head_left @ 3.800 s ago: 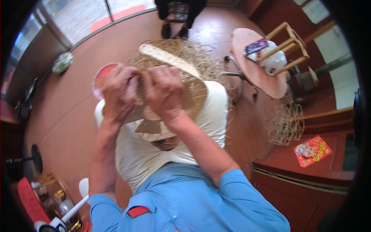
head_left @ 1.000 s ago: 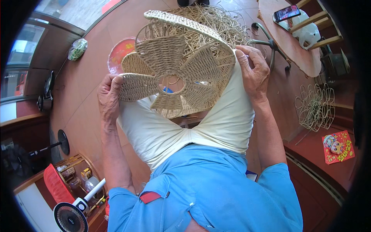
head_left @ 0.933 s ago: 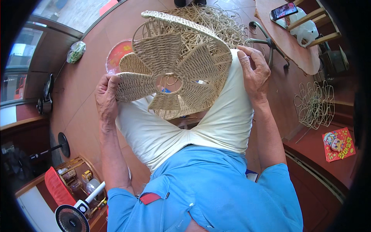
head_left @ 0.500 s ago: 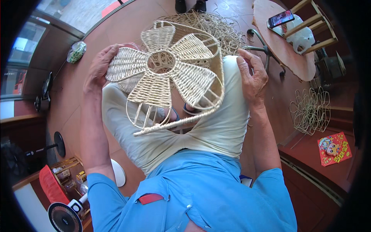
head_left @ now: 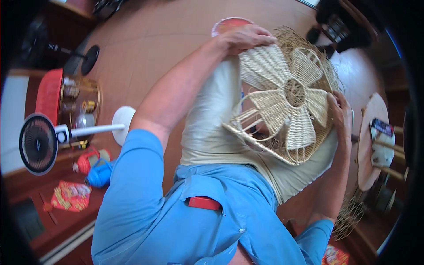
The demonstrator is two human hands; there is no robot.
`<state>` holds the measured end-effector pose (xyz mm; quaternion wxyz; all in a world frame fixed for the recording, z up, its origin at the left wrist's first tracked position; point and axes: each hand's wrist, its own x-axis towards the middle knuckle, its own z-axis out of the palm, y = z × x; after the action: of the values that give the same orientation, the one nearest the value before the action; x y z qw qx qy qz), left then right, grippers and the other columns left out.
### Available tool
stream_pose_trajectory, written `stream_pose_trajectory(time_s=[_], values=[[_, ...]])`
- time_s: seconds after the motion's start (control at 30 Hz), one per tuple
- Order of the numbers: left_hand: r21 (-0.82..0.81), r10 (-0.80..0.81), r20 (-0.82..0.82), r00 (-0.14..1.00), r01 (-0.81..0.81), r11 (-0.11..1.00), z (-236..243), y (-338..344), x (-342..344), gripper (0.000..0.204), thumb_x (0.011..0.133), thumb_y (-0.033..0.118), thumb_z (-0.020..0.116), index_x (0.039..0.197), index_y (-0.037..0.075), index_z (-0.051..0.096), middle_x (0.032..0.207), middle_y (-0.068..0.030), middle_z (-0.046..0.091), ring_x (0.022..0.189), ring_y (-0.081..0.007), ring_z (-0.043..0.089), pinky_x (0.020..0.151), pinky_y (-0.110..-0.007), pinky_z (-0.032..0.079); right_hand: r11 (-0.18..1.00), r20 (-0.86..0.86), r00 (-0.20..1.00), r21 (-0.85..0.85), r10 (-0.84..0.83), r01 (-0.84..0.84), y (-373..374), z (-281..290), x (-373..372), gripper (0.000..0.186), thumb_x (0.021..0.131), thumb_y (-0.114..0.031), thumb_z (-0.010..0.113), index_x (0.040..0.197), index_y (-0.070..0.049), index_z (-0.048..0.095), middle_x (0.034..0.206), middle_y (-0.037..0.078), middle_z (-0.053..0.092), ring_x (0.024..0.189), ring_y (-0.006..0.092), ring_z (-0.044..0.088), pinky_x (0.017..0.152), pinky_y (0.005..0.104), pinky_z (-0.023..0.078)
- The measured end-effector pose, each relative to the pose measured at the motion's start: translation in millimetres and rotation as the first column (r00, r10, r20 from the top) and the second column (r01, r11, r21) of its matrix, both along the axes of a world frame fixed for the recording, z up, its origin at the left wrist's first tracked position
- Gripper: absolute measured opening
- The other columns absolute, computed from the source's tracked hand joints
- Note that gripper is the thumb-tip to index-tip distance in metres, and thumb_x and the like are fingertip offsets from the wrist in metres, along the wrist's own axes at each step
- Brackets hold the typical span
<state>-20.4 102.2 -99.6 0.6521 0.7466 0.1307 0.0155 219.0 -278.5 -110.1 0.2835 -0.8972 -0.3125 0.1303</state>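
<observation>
Across my thighs lies a wicker piece (head_left: 295,92), woven from pale cord with flower-like petals around a round central hole and a curved, wrapped rim. Bare spokes show at its near left end. My left hand (head_left: 248,39) is closed over the outer end of the upper left petal. On the other side, my right hand (head_left: 340,114) grips the right edge, its fingertips beside the right petal. Part of the right fingers is hidden behind the weave.
A heap of loose cord (head_left: 286,36) lies beyond the wicker piece, near a red round dish (head_left: 230,25). At right stands a round wooden board (head_left: 367,145) with a phone (head_left: 382,126). A white fan (head_left: 39,143) stands left. A person in dark clothing (head_left: 349,22) is far right.
My view has swung, so the room and the wicker piece sit differently in it. My right hand, earlier open and apart from the piece, now holds its right edge. My left hand keeps hold.
</observation>
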Motion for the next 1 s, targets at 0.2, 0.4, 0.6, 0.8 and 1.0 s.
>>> stream_pose_trajectory(time_s=[0.2, 0.4, 0.6, 0.8, 1.0], values=[[0.113, 0.153, 0.118, 0.981, -0.167, 0.98, 24, 13, -74, 0.056, 0.111, 0.045, 0.07, 0.147, 0.003, 0.069, 0.124, -0.0065, 0.075, 0.108, -0.0155, 0.069, 0.097, -0.031, 0.056, 0.991, -0.377, 0.919, 0.102, 0.116, -0.083, -10, -22, 46, 0.051, 0.111, -0.044, 0.066, 0.138, -0.002, 0.074, 0.118, 0.004, 0.078, 0.104, 0.0124, 0.069, 0.094, 0.0277, 0.052], [-0.176, 0.64, 0.039, 0.768, -0.625, 0.761, -26, 38, -241, 0.039, 0.115, 0.035, 0.065, 0.135, 0.003, 0.073, 0.113, -0.0039, 0.076, 0.101, -0.0138, 0.072, 0.095, -0.032, 0.06, 0.99, -0.305, 0.95, 0.14, 0.066, -0.023, -21, -10, 42, 0.05, 0.111, -0.041, 0.065, 0.141, -0.001, 0.073, 0.119, 0.006, 0.075, 0.107, 0.0177, 0.068, 0.1, 0.032, 0.051], [0.112, 0.859, -0.024, 0.511, -0.853, 0.51, -64, -90, -304, 0.024, 0.115, 0.024, 0.062, 0.11, 0.004, 0.074, 0.092, -0.0005, 0.073, 0.083, -0.0095, 0.068, 0.076, -0.031, 0.058, 0.999, -0.365, 0.931, 0.042, 0.028, -0.013, -13, -12, 54, 0.047, 0.111, -0.043, 0.063, 0.135, -0.003, 0.072, 0.125, 0.007, 0.074, 0.114, 0.0184, 0.067, 0.1, 0.034, 0.052], [0.389, 0.489, 0.506, 0.711, -0.694, 0.606, -12, -180, -249, 0.027, 0.11, 0.022, 0.069, 0.126, 0.001, 0.073, 0.116, -0.0195, 0.074, 0.107, -0.0378, 0.073, 0.095, -0.045, 0.059, 0.935, 0.055, 0.942, -0.15, 0.332, -0.321, -1, -11, 57, 0.046, 0.111, -0.04, 0.059, 0.132, -0.003, 0.074, 0.118, 0.008, 0.074, 0.108, 0.0185, 0.066, 0.097, 0.035, 0.052], [0.021, 0.498, 0.289, 0.818, -0.525, 0.851, 10, -189, -174, 0.043, 0.116, 0.027, 0.058, 0.144, -0.006, 0.058, 0.117, -0.0266, 0.072, 0.107, -0.0392, 0.073, 0.097, -0.048, 0.057, 0.995, -0.051, 0.994, -0.023, 0.093, -0.095, 15, 11, 17, 0.046, 0.109, -0.041, 0.06, 0.118, -0.001, 0.08, 0.104, 0.007, 0.077, 0.097, 0.0175, 0.065, 0.092, 0.0354, 0.052]])
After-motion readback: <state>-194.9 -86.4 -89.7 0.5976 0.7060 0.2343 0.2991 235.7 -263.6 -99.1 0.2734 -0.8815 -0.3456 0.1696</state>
